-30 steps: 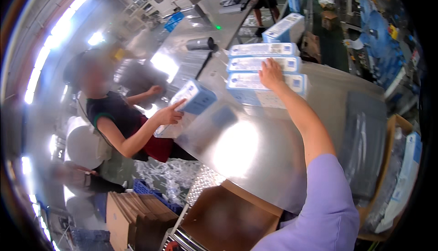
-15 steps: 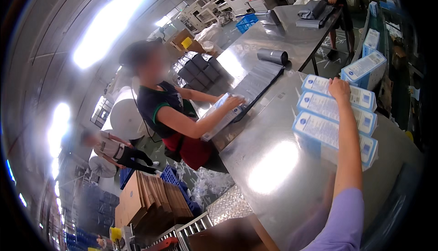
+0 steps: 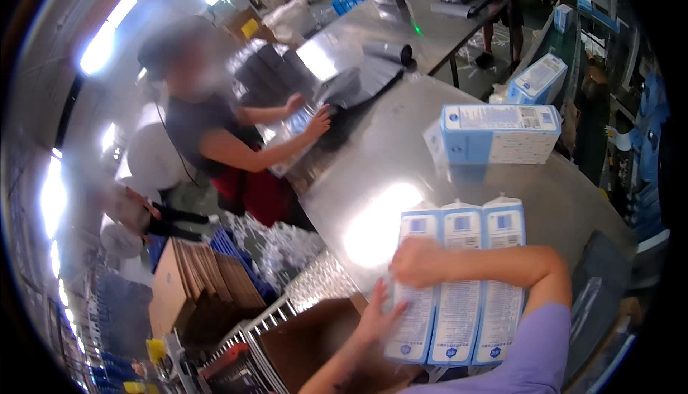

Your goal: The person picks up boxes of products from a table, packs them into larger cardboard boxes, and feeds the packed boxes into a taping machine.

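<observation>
Three long white-and-blue packs (image 3: 460,315) lie side by side on the steel table (image 3: 401,157) in front of me. My right hand (image 3: 419,261) is over the leftmost pack, its arm reaching across the other two. It is somewhat blurred, with the fingers curled in; what they hold, if anything, is hidden. Beside that pack's left edge, my left hand (image 3: 380,315) has its fingers spread and is open. A further white-and-blue pack (image 3: 494,140) lies on its side farther back on the table.
Another pack (image 3: 539,79) is by the conveyor (image 3: 570,89) on the right. Across the table, a co-worker (image 3: 236,129) handles a pack and grey plastic film (image 3: 358,86). An open cardboard box (image 3: 308,344) sits below the table's left edge, near stacked flat cartons (image 3: 193,279).
My right hand has come back from the far right toward me. The three packs are now nearer and turned. My left hand has entered. The view has shifted.
</observation>
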Tool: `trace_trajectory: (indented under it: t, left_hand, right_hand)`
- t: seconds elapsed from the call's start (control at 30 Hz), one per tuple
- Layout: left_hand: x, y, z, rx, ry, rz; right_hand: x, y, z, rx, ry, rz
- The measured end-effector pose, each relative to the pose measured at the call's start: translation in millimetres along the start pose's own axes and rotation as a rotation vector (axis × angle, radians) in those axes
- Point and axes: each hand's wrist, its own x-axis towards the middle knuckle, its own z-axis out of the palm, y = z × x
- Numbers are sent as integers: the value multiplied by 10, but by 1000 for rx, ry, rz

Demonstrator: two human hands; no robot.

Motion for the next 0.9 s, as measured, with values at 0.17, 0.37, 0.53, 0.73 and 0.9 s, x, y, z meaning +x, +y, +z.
trace_trajectory:
  t: [0.17,0.37,0.53,0.73,0.9]
  left_hand:
    - [-13,-170,173,-632,-405,-232]
    - [81,-410,400,-1047,-499,-304]
    - [-253,-430,444,-831,-440,6]
    - [-920,-127,-393,-252,-249,424]
    - [-2035,-188,-1036,120,9,501]
  right_hand:
    - [-1563,81,-364,293,797,758]
    - [-2528,-379,787,1575,881,1304]
    - [-2212,-588,497,1826,721,1207]
    - [-1361,-675,264,1790,798,863]
    - [-848,-1415,782,1859,717,731]
